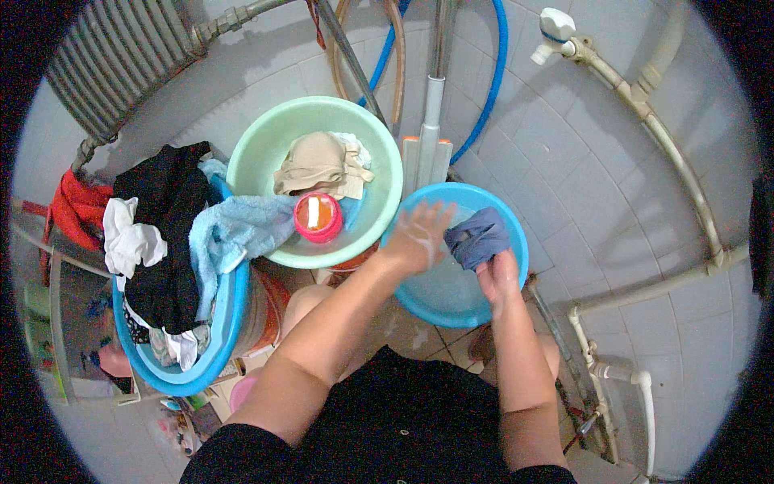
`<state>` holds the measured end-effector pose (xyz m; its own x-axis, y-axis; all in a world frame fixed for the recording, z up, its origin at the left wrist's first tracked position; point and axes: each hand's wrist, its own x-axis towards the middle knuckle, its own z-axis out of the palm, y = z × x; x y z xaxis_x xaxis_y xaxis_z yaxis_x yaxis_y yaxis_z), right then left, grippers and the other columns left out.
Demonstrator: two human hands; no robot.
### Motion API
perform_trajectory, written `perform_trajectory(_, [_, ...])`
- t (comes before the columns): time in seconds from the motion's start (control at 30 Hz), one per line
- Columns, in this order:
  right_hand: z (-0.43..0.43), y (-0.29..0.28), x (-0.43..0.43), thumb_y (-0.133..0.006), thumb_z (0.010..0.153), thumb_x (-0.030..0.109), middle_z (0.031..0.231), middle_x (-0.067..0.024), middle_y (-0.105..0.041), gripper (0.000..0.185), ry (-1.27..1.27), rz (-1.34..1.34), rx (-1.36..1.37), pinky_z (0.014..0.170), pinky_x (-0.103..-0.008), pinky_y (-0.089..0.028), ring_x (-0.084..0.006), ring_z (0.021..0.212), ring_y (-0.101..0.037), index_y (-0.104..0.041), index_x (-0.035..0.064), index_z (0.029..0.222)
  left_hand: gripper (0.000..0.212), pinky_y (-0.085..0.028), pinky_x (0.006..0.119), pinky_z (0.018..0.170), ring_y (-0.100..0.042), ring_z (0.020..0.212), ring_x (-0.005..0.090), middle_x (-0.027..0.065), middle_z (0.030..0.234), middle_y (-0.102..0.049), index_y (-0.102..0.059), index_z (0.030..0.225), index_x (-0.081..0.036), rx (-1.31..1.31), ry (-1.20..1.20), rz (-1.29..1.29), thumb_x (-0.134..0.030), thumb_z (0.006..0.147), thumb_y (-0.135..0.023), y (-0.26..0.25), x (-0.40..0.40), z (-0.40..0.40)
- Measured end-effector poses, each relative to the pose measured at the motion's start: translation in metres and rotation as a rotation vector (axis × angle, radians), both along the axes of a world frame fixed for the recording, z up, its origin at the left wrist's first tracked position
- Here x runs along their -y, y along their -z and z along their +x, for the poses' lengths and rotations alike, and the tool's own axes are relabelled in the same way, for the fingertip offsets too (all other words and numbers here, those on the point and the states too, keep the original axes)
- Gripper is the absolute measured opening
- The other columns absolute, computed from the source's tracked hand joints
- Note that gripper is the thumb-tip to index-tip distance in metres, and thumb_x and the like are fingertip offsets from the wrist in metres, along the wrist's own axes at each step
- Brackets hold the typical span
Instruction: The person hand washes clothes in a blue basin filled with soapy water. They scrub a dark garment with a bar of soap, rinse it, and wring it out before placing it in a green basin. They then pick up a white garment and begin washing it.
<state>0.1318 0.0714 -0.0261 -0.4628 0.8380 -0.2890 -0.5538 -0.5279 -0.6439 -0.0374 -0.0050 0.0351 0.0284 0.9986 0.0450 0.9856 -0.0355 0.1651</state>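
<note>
Over the blue plastic basin (513, 290), my right hand (502, 279) holds a bunched grey-blue cloth (481, 237), gripping its lower edge. Cloudy water (440, 291) lies in the basin below. My left hand (417, 236) is above the basin's left rim, blurred, with fingers apart and white suds on its back; it holds nothing. Left of it stands a pale green basin (254, 145) containing beige garments (320, 163). A pink-rimmed round container (318, 218) with orange contents and a white bar-like piece also sits within the green basin's outline.
A blue tub (181, 384) heaped with black clothing (163, 242), a white cloth (130, 236) and a light blue towel (242, 233) stands at left. Behind the basins are a flat mop (428, 145) and a blue hose (499, 78). Pipes with a tap (556, 33) run along the right tiled wall.
</note>
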Motion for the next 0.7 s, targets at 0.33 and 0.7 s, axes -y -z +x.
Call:
perform_trajectory(0.33, [0.000,-0.043,0.031,-0.056,0.080,0.029,0.127,-0.0091,-0.043,0.059,-0.371,0.240,-0.228,0.100,-0.0428,-0.029,-0.0267,0.115,-0.043,-0.033,0.0082,0.130,0.041,-0.047,0.043,0.075,-0.051,0.099,0.0350,0.0105,0.109,-0.053,-0.049,0.107,-0.010,0.466,0.019,0.389,-0.008,0.067,-0.059,0.007,-0.006,0.012])
perform_trajectory(0.7, [-0.020,-0.043,0.030,-0.075,0.063,0.012,0.129,-0.0083,-0.040,0.078,-0.182,0.864,0.457,0.101,-0.0336,-0.028,-0.0207,0.121,-0.036,-0.036,0.0097,0.131,0.039,-0.040,0.036,0.091,-0.048,0.107,0.0308,0.0135,0.111,-0.049,-0.047,0.113,-0.009,0.886,0.207,0.311,-0.006,0.074,-0.051,0.017,0.010,0.012])
